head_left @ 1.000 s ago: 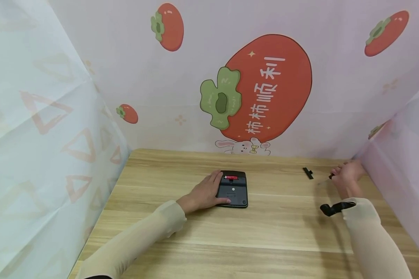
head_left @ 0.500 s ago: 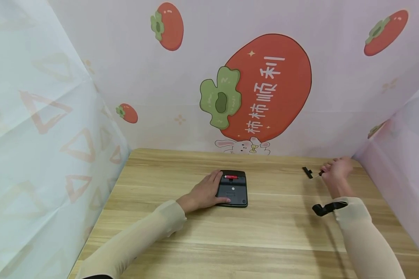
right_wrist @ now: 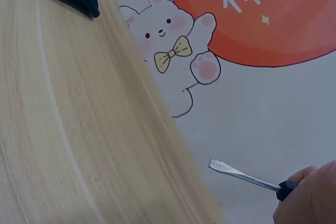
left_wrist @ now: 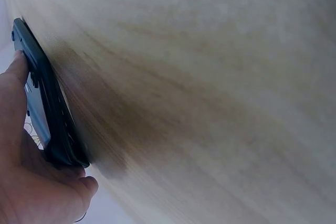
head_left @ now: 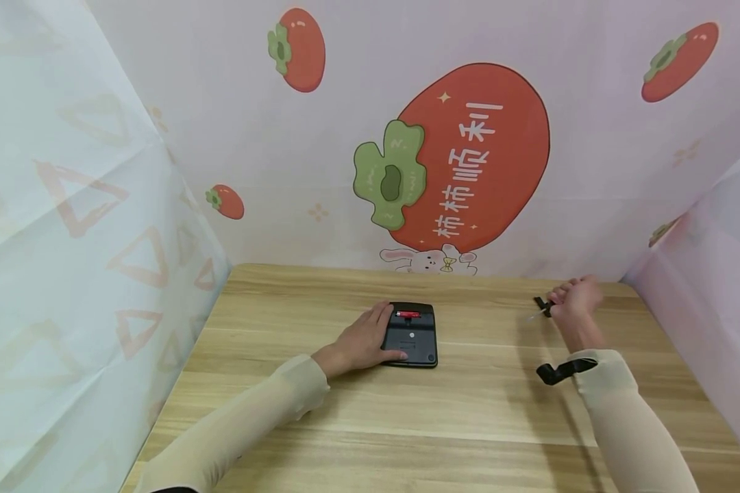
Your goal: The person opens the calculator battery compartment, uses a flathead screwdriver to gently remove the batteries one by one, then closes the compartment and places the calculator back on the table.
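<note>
A black calculator-like device [head_left: 418, 348] lies back side up on the wooden table, with a red battery [head_left: 408, 314] in its uncovered slot. My left hand [head_left: 362, 339] holds its left side, the thumb across the near part of the back and the fingers at the far edge. In the left wrist view the device [left_wrist: 50, 106] sits between thumb and fingers. My right hand [head_left: 575, 307] grips a flat-blade screwdriver [right_wrist: 247, 177] by its dark handle, tip pointing left. Just behind that hand lies a small black battery cover [head_left: 539, 302], partly hidden.
The wooden tabletop [head_left: 370, 411] meets a back wall sheet [head_left: 321, 233] printed with persimmons and a rabbit. Sheets also stand at the left [head_left: 55, 274] and right [head_left: 709, 308]. A black strap mount [head_left: 558, 372] sticks out from the right wrist.
My right hand has moved left with the screwdriver, from the right wall to over the small cover. The left hand and the device have stayed put.
</note>
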{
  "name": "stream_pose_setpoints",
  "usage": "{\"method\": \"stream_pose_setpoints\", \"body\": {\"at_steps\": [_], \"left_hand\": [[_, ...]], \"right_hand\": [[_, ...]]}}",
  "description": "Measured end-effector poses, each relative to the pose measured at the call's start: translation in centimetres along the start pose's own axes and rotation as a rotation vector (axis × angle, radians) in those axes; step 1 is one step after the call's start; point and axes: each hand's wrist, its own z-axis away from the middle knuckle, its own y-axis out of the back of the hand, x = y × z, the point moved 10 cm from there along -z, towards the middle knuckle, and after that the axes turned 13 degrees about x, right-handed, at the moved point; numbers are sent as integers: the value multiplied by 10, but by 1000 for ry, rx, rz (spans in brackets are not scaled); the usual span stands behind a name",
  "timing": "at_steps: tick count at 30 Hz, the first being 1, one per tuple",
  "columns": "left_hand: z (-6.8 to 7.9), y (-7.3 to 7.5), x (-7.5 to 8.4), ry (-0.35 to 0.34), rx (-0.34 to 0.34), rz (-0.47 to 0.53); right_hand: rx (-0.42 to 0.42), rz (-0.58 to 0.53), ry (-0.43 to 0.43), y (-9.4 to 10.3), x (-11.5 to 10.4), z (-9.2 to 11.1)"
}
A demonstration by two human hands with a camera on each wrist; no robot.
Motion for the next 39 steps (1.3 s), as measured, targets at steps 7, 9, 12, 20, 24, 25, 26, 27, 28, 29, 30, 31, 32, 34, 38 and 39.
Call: {"method": "stream_pose_setpoints", "body": {"at_steps": [7,9,12,20,24,25,26,27,28,29,30,31,32,34,38,39], "left_hand": [[0,1,1,0,1,0],[0,1,1,0,1,0],[0,1,1,-2,-1,-4],[1,2,1,4,-2,7],[1,2,1,1,0,7],[1,2,1,0,-1,7],[1,2,1,0,-1,7],[1,2,1,0,-2,7],[1,2,1,1,-3,8],[1,2,1,1,-4,8],[1,2,1,2,-4,8],[1,2,1,2,-5,7],[1,2,1,1,-5,6],[1,2,1,-2,-4,3],[0,2,2,-11,2,-2],[0,2,2,-12,3,-2]], "right_hand": [[-4,7,15,-5,10,5],[-9,5,15,-6,13,7],[-13,2,11,-9,18,10],[-21,31,19,-19,31,18],[-17,46,34,-22,35,21],[-14,49,38,-22,37,22],[-14,51,41,-24,38,23],[-11,57,44,-24,40,24],[-10,62,48,-25,41,25],[-11,66,50,-27,43,26],[-11,69,49,-28,45,28],[-13,68,48,-29,46,29],[-14,71,51,-31,48,30],[-19,77,58,-33,51,32],[-21,101,87,-35,57,34],[-22,106,94,-36,59,34]]}}
